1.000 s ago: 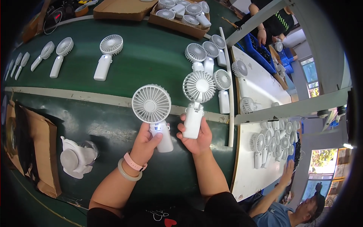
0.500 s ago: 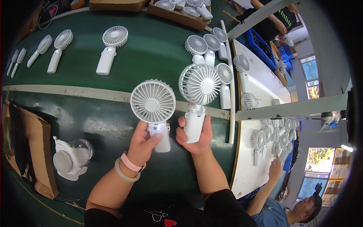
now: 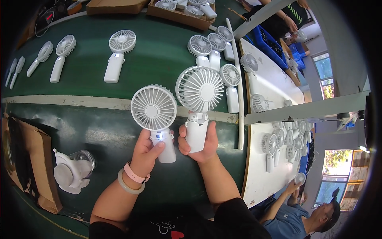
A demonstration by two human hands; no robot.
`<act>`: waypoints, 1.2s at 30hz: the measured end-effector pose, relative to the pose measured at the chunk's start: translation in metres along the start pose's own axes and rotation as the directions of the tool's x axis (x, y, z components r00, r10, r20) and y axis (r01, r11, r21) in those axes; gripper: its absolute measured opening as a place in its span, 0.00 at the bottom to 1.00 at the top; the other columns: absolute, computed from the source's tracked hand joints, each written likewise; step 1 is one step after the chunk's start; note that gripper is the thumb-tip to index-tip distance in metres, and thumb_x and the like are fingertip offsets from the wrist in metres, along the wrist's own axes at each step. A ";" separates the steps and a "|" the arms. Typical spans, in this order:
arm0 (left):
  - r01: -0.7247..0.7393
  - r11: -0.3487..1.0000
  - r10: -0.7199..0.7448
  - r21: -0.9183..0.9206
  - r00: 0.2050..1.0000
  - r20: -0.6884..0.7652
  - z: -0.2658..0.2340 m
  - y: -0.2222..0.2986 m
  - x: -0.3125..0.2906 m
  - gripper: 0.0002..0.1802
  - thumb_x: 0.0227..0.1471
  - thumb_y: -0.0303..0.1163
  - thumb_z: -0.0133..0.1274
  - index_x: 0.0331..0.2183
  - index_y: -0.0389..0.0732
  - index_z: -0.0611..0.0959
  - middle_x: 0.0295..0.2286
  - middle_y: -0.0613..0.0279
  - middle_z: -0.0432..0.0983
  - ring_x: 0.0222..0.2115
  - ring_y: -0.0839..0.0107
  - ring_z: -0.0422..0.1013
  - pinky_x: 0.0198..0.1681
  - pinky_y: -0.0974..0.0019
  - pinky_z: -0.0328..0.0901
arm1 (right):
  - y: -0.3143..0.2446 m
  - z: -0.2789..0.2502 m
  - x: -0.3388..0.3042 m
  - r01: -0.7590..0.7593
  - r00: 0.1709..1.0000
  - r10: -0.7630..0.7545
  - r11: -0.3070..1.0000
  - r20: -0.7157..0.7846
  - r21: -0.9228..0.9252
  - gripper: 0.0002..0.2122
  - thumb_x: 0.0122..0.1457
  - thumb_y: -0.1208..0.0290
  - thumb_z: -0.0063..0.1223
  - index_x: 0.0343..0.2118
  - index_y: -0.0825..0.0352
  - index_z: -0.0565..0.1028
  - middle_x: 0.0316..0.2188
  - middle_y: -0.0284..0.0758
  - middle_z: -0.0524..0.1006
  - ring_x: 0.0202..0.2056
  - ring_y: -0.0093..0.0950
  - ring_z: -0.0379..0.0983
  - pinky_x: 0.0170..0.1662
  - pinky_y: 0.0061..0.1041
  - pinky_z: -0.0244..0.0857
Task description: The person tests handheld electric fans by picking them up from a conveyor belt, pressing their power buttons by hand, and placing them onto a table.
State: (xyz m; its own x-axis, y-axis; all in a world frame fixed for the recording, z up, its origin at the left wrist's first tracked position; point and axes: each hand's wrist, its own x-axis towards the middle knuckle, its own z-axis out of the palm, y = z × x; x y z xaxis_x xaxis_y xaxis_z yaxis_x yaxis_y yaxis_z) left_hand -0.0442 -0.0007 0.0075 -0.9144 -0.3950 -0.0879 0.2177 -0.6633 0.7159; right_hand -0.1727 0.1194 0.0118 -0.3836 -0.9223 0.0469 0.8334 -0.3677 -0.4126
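In my left hand (image 3: 145, 150) is a white handheld fan (image 3: 152, 107), its round grille facing up at me. The thumb lies on the front of its handle, just below a small lit display. My right hand (image 3: 207, 144) grips a second white handheld fan (image 3: 197, 133) by the handle, fingers wrapped round it from behind and the side. The second fan's head stands upright above a hinged neck, and no light shows on its handle. Both fans are held side by side over the dark green bench (image 3: 191, 187), apart from each other.
More white fans (image 3: 115, 67) lie across the far green strip, several grouped at its right behind a white rail (image 3: 240, 95). A cardboard box of fans (image 3: 179, 18) stands at the back. Left are a white bag-like object (image 3: 71, 171) and cardboard (image 3: 38, 159). A co-worker (image 3: 294, 215) sits right.
Both held fans have shifted slightly left in the view, along with the bench scene. The co-worker's hand, earlier reaching to the white table, now holds a fan.
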 end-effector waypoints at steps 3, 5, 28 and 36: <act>-0.012 1.000 0.012 0.013 1.000 -0.010 -0.002 0.000 -0.001 0.23 0.49 0.23 0.46 0.49 0.36 0.63 0.43 0.54 0.68 0.43 0.68 0.67 0.48 0.64 0.60 | 0.002 0.001 0.002 -0.007 1.000 0.007 1.000 -0.004 0.011 0.30 0.58 0.41 0.21 0.53 0.62 0.58 0.37 0.43 0.69 0.25 0.31 0.67 0.27 0.28 0.62; -0.020 1.000 0.021 0.016 0.999 -0.026 -0.001 0.001 0.001 0.23 0.49 0.24 0.47 0.48 0.37 0.63 0.42 0.54 0.69 0.42 0.68 0.68 0.47 0.64 0.61 | 0.000 0.000 0.002 -0.007 1.000 0.007 1.000 -0.007 0.005 0.30 0.58 0.42 0.20 0.51 0.64 0.59 0.37 0.43 0.69 0.25 0.32 0.67 0.27 0.29 0.62; 0.094 0.971 -0.098 -0.220 0.995 -0.008 -0.003 0.003 0.001 0.23 0.37 0.28 0.62 0.33 0.45 0.65 0.29 0.62 0.67 0.33 0.66 0.68 0.27 0.65 0.69 | 0.004 0.003 0.006 0.039 0.883 -0.319 0.781 -0.344 -0.623 0.18 0.50 0.78 0.51 0.46 0.70 0.64 0.38 0.39 0.73 0.38 0.28 0.72 0.43 0.27 0.65; 0.109 0.983 -0.106 -0.146 0.994 0.028 -0.004 0.003 0.001 0.19 0.35 0.24 0.61 0.30 0.43 0.68 0.29 0.62 0.67 0.33 0.65 0.68 0.37 0.61 0.64 | 0.001 -0.002 0.004 0.007 0.883 -0.289 0.797 -0.371 -0.603 0.17 0.50 0.80 0.50 0.45 0.70 0.65 0.37 0.35 0.73 0.38 0.22 0.70 0.44 0.23 0.63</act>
State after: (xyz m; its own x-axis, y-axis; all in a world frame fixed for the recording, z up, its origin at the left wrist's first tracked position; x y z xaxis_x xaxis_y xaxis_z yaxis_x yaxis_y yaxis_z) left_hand -0.0435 -0.0056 0.0063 -0.9416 -0.3043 -0.1442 0.1640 -0.7884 0.5929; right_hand -0.1748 0.1155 0.0095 -0.7269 -0.6636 -0.1767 0.4217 -0.2282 -0.8776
